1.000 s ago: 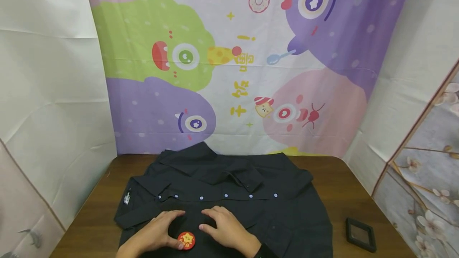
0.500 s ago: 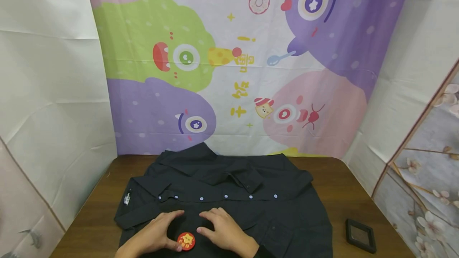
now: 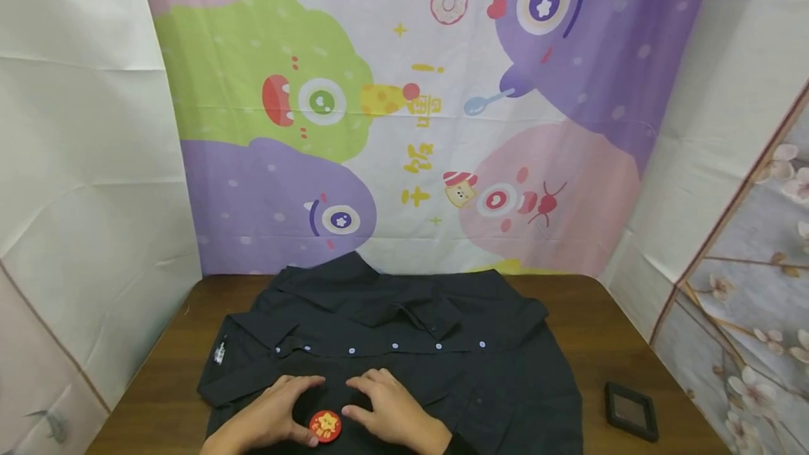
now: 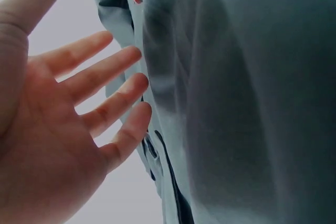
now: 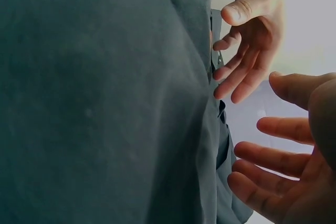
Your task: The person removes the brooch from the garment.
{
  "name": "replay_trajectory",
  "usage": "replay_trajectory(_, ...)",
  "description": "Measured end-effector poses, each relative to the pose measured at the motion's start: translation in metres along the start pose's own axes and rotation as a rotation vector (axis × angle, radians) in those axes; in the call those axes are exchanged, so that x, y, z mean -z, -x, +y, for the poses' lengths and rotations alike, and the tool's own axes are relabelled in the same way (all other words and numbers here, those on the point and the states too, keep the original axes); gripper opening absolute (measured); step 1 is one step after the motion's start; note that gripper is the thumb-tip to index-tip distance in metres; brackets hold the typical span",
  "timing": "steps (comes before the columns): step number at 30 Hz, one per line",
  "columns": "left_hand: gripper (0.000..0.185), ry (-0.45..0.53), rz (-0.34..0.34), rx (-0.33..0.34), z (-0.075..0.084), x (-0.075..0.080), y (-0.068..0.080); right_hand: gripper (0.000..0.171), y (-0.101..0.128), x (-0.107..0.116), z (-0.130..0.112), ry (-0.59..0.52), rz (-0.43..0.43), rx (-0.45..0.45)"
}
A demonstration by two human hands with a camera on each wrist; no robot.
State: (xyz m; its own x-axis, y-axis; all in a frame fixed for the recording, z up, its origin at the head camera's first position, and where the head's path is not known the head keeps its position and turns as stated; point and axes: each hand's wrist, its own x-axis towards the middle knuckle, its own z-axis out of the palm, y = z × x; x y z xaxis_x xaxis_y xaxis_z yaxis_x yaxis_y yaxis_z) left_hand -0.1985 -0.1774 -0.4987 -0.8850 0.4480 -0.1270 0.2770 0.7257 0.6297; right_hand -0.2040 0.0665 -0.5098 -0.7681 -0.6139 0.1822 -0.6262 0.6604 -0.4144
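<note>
Head view: your two hands are over the black shirt (image 3: 505,399), spread on the wooden table (image 3: 152,378).
Red disc (image 3: 325,425): on the shirt between your hands, nearer the left one, yellow star upward.
Left hand (image 3: 273,407): released, fingers spread, thumb tip at the disc's edge; I cannot tell whether you touch it.
Right hand (image 3: 397,413): also released, fingers apart, to the disc's right and clear of it.
Pale buttons (image 3: 395,346): in a row beyond your fingertips.
Black frame (image 3: 634,429): well off to your right.
</note>
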Motion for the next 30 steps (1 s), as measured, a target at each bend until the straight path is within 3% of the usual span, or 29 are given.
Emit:
replay_trajectory(6, 0.085, -0.008, -0.005, -0.012, -0.002, -0.001, 0.0, 0.043, -0.001, -0.002, -0.003, -0.032, -0.059, -0.027)
replay_trajectory(11, 0.083, -0.024, 0.009, -0.032, -0.002, -0.005, 0.0, 0.042, -0.001, -0.005, -0.005, -0.02, -0.059, -0.016)
replay_trajectory(24, 0.075, -0.091, -0.033, -0.039, -0.003, -0.008, -0.003, 0.041, -0.002, -0.011, -0.011, -0.031, -0.1, -0.029)
replay_trajectory(30, 0.072, -0.132, -0.006, -0.068, -0.002, -0.008, -0.001, 0.041, -0.002, -0.01, -0.013, -0.036, -0.102, -0.028)
